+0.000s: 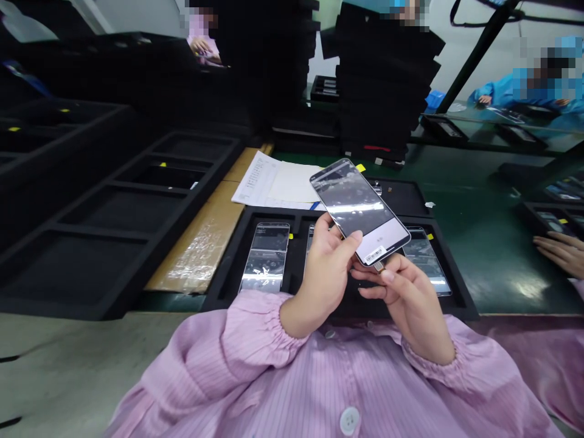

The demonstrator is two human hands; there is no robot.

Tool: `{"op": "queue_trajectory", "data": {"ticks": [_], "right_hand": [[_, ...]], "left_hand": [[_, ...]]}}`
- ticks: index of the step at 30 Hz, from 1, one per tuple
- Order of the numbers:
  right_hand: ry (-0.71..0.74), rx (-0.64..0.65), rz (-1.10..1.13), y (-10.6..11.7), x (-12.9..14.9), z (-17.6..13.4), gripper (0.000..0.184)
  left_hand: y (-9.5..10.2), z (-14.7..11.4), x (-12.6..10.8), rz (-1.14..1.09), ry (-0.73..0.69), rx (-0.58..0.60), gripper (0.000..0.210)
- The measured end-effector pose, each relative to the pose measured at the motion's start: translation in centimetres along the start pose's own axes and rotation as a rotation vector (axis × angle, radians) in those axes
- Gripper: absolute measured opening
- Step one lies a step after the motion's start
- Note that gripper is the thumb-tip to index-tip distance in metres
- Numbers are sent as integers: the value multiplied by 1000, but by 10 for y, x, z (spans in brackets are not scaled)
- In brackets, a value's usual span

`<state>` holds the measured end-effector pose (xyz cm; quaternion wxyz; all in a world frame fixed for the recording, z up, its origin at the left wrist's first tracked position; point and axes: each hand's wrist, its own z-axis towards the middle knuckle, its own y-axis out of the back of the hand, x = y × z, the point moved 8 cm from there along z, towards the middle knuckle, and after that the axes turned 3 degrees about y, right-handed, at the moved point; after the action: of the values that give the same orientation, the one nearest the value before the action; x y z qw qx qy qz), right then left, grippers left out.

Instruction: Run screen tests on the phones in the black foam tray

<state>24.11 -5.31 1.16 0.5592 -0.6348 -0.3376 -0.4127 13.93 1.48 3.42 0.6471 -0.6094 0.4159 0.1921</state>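
My left hand point(327, 267) is closed round a smartphone point(351, 201), thumb on the lower left of its lit screen. The phone is tilted above a black tray, and a barcode label point(375, 254) lies at its bottom edge. Just below that edge, my right hand point(404, 292) pinches a small plug-like piece point(379, 266), light-coloured with a brownish end. It meets the phone's bottom edge; whether it is inserted I cannot tell. In the black tray point(228, 267) lie a phone point(266, 258) at the left and another phone point(426, 258) at the right. My hands partly hide a phone between them.
Papers point(274, 182) lie behind the tray. To the left, a large compartmented tray point(91, 255) sits beside a taped cardboard box point(196, 249). Tall stacks of black trays point(383, 79) stand at the back. A co-worker's hand point(563, 250) rests at the right; other people sit beyond.
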Motion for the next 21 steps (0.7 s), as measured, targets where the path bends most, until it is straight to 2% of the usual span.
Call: {"op": "queue_trajectory", "data": {"ticks": [4, 8, 10, 12, 14, 15, 16, 17, 18, 19, 21], "right_hand": [[64, -50, -103, 9, -1, 5, 29], [194, -133, -320, 17, 5, 3, 33], [224, -105, -432, 19, 14, 4, 33], [124, 66, -595, 19, 19, 17, 34], [-122, 350, -829, 25, 17, 37, 34], [-251, 465, -963, 35, 18, 51, 31], [-308, 488, -1110, 50, 26, 71, 26], [-299, 394, -1262, 69, 41, 98, 22], [-222, 192, -1415, 89, 62, 128, 18], [-159, 59, -1489, 102, 76, 154, 20], [-98, -93, -1595, 119, 85, 196, 23]], "left_hand": [[-4, -6, 1, 10, -73, 43, 45], [-6, -13, 13, -10, -28, 53, 40], [-5, -13, 15, -26, -3, 29, 37], [0, -9, 14, -26, 16, -4, 37], [6, -3, 16, 25, 53, -28, 38], [8, 0, 21, 80, 91, -21, 40], [9, 3, 28, 168, 140, 6, 40], [10, 5, 38, 276, 192, 46, 39], [10, 7, 49, 385, 234, 88, 39], [11, 8, 59, 484, 263, 124, 38], [12, 10, 73, 622, 261, 151, 42]]}}
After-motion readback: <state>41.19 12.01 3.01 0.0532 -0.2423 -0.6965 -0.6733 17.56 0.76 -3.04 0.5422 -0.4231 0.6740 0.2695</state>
